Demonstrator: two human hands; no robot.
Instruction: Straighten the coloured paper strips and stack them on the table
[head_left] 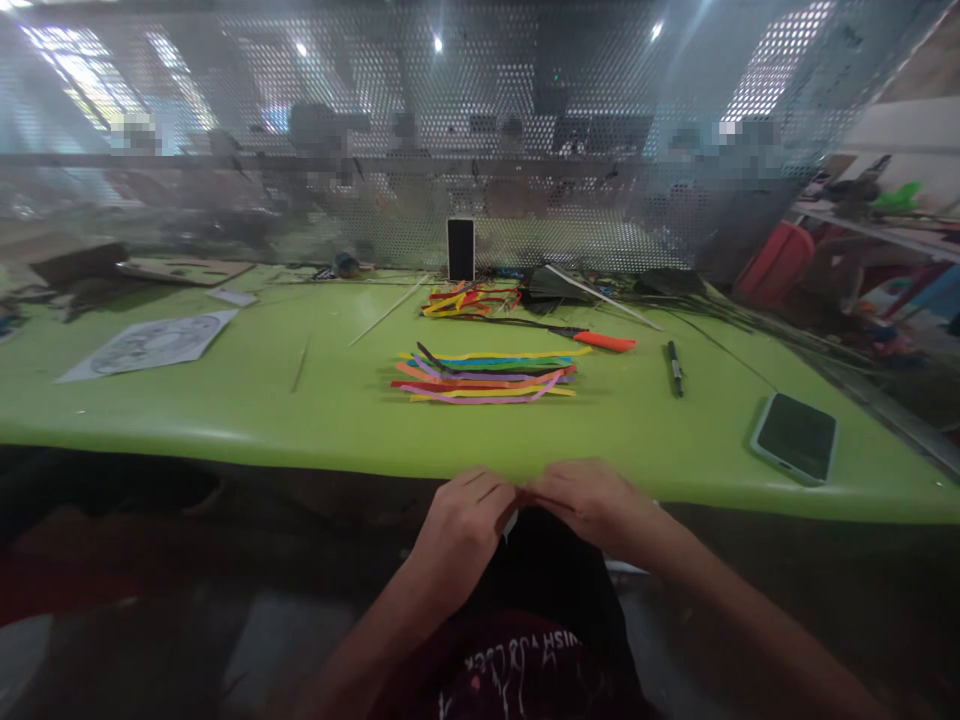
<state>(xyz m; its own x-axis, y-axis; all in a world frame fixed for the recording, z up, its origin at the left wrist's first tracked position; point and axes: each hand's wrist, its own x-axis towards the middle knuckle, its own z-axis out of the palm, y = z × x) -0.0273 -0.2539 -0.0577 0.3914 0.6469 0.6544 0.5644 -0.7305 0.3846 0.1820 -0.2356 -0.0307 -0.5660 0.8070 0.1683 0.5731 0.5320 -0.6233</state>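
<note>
Close together at the table's front edge, my left hand (474, 505) and my right hand (592, 500) meet fingertip to fingertip above my lap. Both are closed in a pinch; whatever sits between the fingers is too small or hidden to name. A bit of something pale shows just under my left fingers. Beyond my hands lies a loose row of coloured strips (487, 378), in yellow, blue, green, purple, orange, red and black. Behind them rests a tool with an orange handle (606, 342), and a tangle of red and yellow strips (469, 298).
The green tabletop (315, 420) carries a phone (796, 437) and a black pen (675, 368) on the right. A printed sheet (154, 343) lies at left. Thin sticks (390, 310) and a dark upright rectangle (461, 250) are farther back, before a perforated metal screen (480, 120).
</note>
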